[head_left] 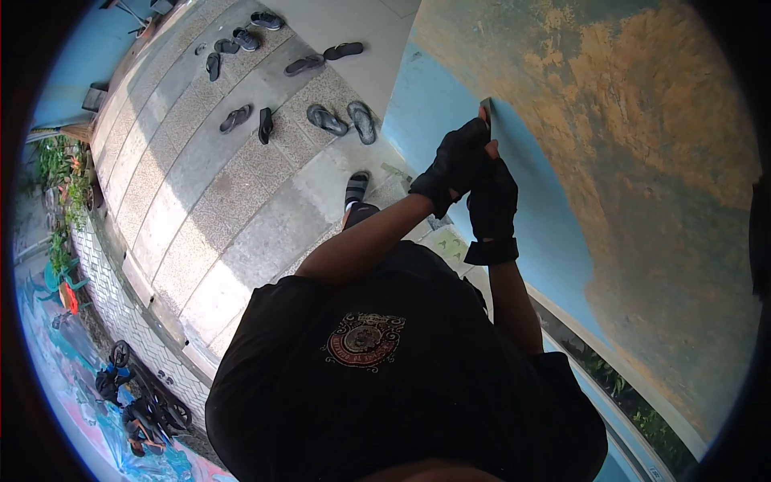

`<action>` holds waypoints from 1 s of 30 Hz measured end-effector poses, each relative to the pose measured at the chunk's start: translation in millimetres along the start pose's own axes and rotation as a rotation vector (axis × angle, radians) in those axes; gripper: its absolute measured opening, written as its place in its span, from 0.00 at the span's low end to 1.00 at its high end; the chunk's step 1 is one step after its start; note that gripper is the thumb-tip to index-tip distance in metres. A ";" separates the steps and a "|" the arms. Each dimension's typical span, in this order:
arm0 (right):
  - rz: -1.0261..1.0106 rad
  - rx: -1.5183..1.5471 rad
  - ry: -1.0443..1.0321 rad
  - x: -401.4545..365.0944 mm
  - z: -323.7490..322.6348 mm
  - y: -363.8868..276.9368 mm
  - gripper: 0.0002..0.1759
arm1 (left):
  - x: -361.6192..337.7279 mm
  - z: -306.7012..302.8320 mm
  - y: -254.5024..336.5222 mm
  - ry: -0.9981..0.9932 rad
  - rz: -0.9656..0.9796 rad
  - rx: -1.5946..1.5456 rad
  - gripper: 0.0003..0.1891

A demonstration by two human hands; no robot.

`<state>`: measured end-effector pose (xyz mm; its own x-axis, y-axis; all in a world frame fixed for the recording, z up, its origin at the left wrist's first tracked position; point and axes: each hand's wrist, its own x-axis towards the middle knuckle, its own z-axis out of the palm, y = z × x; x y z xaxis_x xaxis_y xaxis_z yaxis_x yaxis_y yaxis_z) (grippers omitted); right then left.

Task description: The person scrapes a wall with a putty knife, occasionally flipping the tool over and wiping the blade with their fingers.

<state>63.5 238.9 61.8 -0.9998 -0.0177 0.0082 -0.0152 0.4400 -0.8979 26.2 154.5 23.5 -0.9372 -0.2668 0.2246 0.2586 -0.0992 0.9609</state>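
In black fingerless gloves, my hands meet in front of the wall. My left hand (459,161) is closed around a scraper, whose thin metal blade (488,106) shows past the fingers and touches the wall. Just below it, my right hand (493,201) is closed at the lower end of the same tool; the handle is hidden inside the gloves. The wall (634,136) has a rough brown and grey patch of worn surface. Light blue paint (546,209) borders that patch beside my hands.
Several sandals (327,120) lie about the tiled floor (241,181) to the left. A sandaled foot (357,189) stands below my left arm. Farther off are green plants (76,181), a motorcycle (165,402) with a person (140,434) beside it, and a painted mural.
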 end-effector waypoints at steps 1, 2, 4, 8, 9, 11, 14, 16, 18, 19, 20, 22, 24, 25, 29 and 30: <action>-0.072 -0.027 0.029 -1.4 2.2 0.4 0.19 | 4.7 -9.4 8.7 -0.085 -0.083 -0.007 0.06; -0.068 -0.027 0.032 -1.1 3.7 -1.8 0.19 | 8.3 -14.3 13.2 -0.171 -0.164 -0.015 0.07; 0.047 -0.142 0.005 -0.9 6.1 -11.2 0.20 | 6.9 -14.0 7.0 -0.157 -0.156 0.022 0.07; 0.029 0.021 -0.021 9.4 5.1 -5.0 0.19 | 10.3 -8.3 0.7 -0.036 0.024 0.159 0.09; -0.022 0.035 -0.048 19.3 11.6 -5.2 0.19 | 15.0 -13.1 -13.2 -0.055 -0.106 -0.090 0.07; -0.050 0.047 -0.061 20.7 16.9 -7.6 0.19 | 33.1 -28.9 -19.1 -0.053 -0.209 -0.108 0.04; 0.082 -0.246 -0.128 20.0 22.2 -26.9 0.19 | 35.3 -34.1 1.9 -0.133 -0.148 0.019 0.04; 0.031 0.017 0.072 5.6 23.5 -31.8 0.15 | 22.6 -30.8 7.2 -0.155 -0.091 0.133 0.05; -0.041 0.016 0.095 19.9 32.8 -14.1 0.13 | 31.4 -30.7 -16.8 -0.120 -0.065 -0.023 0.04; -0.048 -0.119 0.021 27.4 37.6 -12.3 0.14 | 39.9 -40.6 -18.1 -0.152 -0.169 -0.133 0.04; -0.053 -0.259 -0.061 32.6 39.9 -9.7 0.15 | 49.1 -50.1 -19.6 -0.177 -0.277 -0.246 0.04; -0.035 -0.294 -0.034 26.9 49.1 3.4 0.18 | 48.7 -53.1 -19.8 -0.187 -0.274 -0.221 0.04; -0.146 -0.005 0.153 12.0 44.6 4.4 0.15 | 33.9 -43.3 -6.2 -0.216 -0.247 -0.087 0.05; 0.053 0.040 0.128 13.6 38.0 -14.9 0.13 | 33.4 -39.4 -1.7 -0.187 -0.091 0.175 0.05; -0.130 -0.136 0.009 42.3 50.1 -5.9 0.16 | 58.4 -49.8 -21.5 -0.087 -0.271 -0.204 0.06; -0.153 -0.308 0.024 46.1 56.0 -8.0 0.15 | 61.7 -53.1 -17.3 -0.091 -0.309 -0.360 0.07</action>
<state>18.2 184.3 44.7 -0.9857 -0.0844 0.1461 -0.1639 0.6843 -0.7105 -23.7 88.9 12.2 -0.9954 -0.0894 -0.0341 0.0142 -0.4909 0.8711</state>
